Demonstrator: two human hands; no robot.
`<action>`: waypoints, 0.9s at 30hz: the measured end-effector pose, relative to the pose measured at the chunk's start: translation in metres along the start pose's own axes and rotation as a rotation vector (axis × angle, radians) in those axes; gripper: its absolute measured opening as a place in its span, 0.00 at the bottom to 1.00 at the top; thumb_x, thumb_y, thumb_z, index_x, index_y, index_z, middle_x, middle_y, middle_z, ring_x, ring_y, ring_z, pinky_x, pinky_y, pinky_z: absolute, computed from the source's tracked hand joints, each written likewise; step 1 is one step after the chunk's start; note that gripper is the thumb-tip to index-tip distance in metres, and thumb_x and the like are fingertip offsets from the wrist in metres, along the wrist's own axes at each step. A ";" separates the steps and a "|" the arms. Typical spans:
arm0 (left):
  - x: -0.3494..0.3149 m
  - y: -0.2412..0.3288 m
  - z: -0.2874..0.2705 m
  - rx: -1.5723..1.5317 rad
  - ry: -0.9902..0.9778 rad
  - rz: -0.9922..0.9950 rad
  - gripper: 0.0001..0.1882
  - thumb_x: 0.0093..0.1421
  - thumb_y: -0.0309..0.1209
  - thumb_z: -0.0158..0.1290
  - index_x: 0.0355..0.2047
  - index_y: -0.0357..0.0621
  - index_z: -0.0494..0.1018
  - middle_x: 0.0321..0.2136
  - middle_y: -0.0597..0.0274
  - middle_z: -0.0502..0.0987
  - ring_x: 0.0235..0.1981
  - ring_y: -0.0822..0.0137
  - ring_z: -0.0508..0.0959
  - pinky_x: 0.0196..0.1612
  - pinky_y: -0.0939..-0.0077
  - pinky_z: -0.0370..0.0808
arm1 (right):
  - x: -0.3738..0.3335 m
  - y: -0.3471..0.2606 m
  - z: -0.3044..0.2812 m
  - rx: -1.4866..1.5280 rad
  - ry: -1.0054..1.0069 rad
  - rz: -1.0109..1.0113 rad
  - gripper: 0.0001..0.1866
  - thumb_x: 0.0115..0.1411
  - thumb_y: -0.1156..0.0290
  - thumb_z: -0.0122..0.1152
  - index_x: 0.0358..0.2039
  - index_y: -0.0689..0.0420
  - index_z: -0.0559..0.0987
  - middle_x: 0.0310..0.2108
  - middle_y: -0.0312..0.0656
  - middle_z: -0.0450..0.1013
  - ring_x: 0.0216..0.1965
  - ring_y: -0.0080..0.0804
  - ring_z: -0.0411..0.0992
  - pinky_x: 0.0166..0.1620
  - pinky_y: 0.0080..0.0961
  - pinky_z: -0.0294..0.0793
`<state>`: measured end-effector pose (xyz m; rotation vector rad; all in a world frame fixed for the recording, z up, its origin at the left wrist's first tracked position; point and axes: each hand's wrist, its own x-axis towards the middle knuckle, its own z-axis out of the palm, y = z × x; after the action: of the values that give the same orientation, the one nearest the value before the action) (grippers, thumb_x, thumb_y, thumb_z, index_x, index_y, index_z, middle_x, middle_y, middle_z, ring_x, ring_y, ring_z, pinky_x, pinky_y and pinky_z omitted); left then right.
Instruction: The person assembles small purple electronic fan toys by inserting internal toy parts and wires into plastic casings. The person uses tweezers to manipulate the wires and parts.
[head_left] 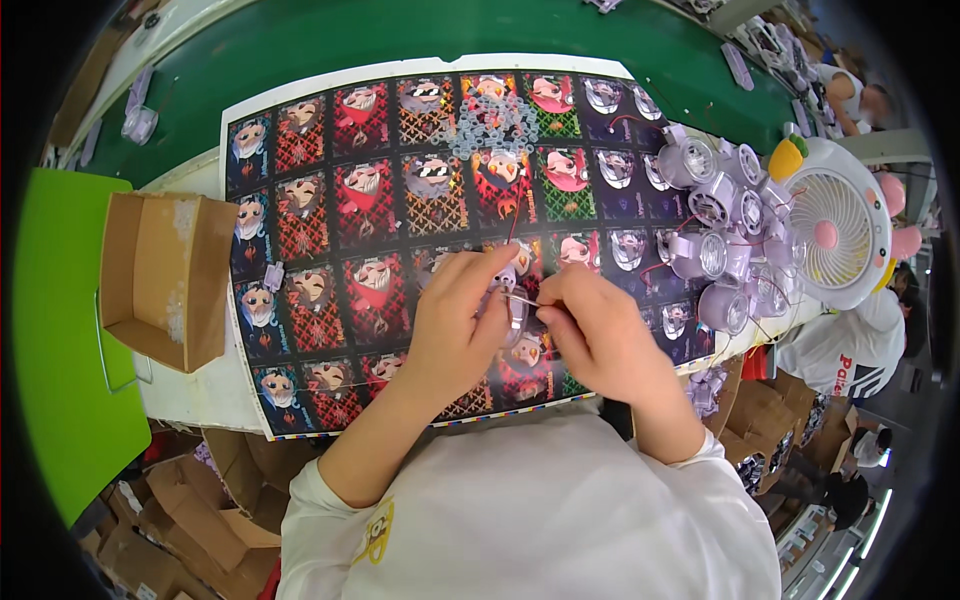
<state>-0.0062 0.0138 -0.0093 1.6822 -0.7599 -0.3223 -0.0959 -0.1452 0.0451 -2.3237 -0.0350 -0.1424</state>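
Head view: a pale purple plastic part is gripped at frame centre by the left hand and partly hidden by it. A thin strand, hard to make out, is pinched by the right hand. The glossy sheet beneath is finely lettered; translucent rings are heaped at upper centre.

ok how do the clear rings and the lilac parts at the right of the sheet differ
The clear rings are see-through and colourless; the lilac parts have pale purple bodies. Each of the rings looks much smaller than each of the lilac parts. The rings lie near the far edge of the printed sheet, the lilac parts toward its right. Both are loose clusters.
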 end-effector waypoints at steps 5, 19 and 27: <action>0.000 0.000 -0.001 0.035 -0.009 -0.017 0.21 0.56 0.19 0.46 0.51 0.36 0.72 0.37 0.50 0.75 0.38 0.55 0.75 0.42 0.67 0.72 | -0.002 -0.012 0.009 -0.152 0.080 0.013 0.16 0.52 0.86 0.57 0.43 0.63 0.76 0.29 0.46 0.69 0.27 0.45 0.70 0.29 0.33 0.71; 0.003 0.003 0.006 0.131 0.070 0.027 0.18 0.56 0.20 0.49 0.48 0.32 0.73 0.33 0.48 0.75 0.34 0.51 0.75 0.37 0.61 0.72 | -0.013 -0.014 0.049 -0.217 0.362 0.118 0.22 0.48 0.87 0.57 0.46 0.64 0.77 0.30 0.45 0.67 0.26 0.41 0.72 0.28 0.33 0.72; 0.004 0.003 0.010 0.161 0.098 0.053 0.17 0.57 0.20 0.49 0.47 0.32 0.73 0.32 0.49 0.75 0.32 0.53 0.74 0.36 0.62 0.72 | 0.003 -0.002 0.034 -0.177 0.375 0.065 0.21 0.45 0.84 0.58 0.43 0.61 0.76 0.32 0.45 0.67 0.29 0.44 0.73 0.28 0.36 0.74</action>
<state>-0.0095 0.0037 -0.0085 1.8120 -0.7720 -0.1431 -0.0901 -0.1189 0.0240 -2.4330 0.2496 -0.5655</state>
